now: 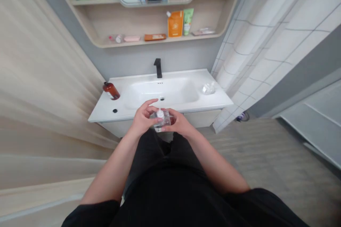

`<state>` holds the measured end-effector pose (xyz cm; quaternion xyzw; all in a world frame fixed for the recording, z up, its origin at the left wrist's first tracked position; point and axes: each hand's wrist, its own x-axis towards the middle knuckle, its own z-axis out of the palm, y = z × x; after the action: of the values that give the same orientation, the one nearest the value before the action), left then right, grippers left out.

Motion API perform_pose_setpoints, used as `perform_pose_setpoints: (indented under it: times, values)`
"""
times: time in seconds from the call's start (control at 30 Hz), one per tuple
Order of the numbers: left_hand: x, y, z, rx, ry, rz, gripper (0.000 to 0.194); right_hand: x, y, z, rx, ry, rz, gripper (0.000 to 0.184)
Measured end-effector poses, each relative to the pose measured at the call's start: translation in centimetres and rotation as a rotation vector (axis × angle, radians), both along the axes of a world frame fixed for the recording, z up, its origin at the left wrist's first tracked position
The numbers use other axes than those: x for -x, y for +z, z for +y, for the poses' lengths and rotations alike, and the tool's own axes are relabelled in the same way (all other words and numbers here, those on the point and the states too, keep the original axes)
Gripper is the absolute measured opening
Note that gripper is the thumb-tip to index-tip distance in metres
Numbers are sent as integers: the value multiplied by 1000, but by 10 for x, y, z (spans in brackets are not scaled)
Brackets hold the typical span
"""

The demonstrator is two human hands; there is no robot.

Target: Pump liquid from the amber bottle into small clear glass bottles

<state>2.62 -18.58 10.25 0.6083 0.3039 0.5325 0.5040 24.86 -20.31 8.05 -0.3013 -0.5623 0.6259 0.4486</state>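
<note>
Between my two hands, in front of the sink's near edge, is a clear square bottle (165, 117) with a white pump top (160, 114). My left hand (145, 117) grips its left side, thumb across the front near the top and index finger raised. My right hand (179, 123) is closed around the right side of the bottle, its fingers partly hidden. The bottle looks nearly see-through, with its contents hard to make out.
Behind my hands is a white sink (170, 92) with a black faucet (158, 68). A brown bottle (112, 91) stands at the counter's left, a clear plastic item (209, 88) at its right. A shelf above holds an orange pouch (175, 24) and a green tube (188, 21). Curtains hang on both sides.
</note>
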Motion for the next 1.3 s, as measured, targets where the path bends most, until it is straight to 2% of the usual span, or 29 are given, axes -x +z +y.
perform_pose_setpoints:
  times: [0.13,0.23,0.3,0.4,0.47,0.53,0.6,0.67,0.8,0.83,0.9,0.97,1.07,1.17,1.3]
  values:
    - [1,-2,-1,14,-119,-45,83,-9,-6,6,1,113,26,100]
    - [0,-7,-2,47,-243,-57,79,-17,-7,11,29,304,18,89]
    - [-1,-12,-3,90,-300,-41,80,-21,-7,14,40,406,11,88]
    - [-1,-23,-3,145,-334,10,81,-24,-9,16,20,448,-13,99]
    - [-1,-31,0,146,-336,37,85,-25,-15,17,-12,427,-73,96]
    - [2,-38,7,128,-309,78,92,-29,-26,19,-74,289,-163,88]
    - [15,-47,19,108,-215,179,97,-39,-40,24,-145,-4,-249,81]
    - [37,-57,36,86,-30,352,92,-59,-55,35,-181,-349,-310,81]
    - [95,-79,71,11,485,778,58,-136,-74,74,-169,-885,-471,83]
    - [106,-84,79,-9,567,869,54,-159,-76,85,-139,-1022,-540,85]
    - [121,-94,93,-36,630,1008,50,-204,-77,106,-14,-1221,-687,89]
    - [125,-102,104,-42,588,1098,52,-240,-77,123,75,-1324,-783,87]
    - [117,-110,113,-17,521,1193,56,-269,-78,142,150,-1377,-827,81]
    - [107,-114,115,2,543,1311,58,-277,-81,156,153,-1347,-869,80]
    - [98,-111,112,-26,505,1492,55,-275,-83,176,77,-1226,-961,83]
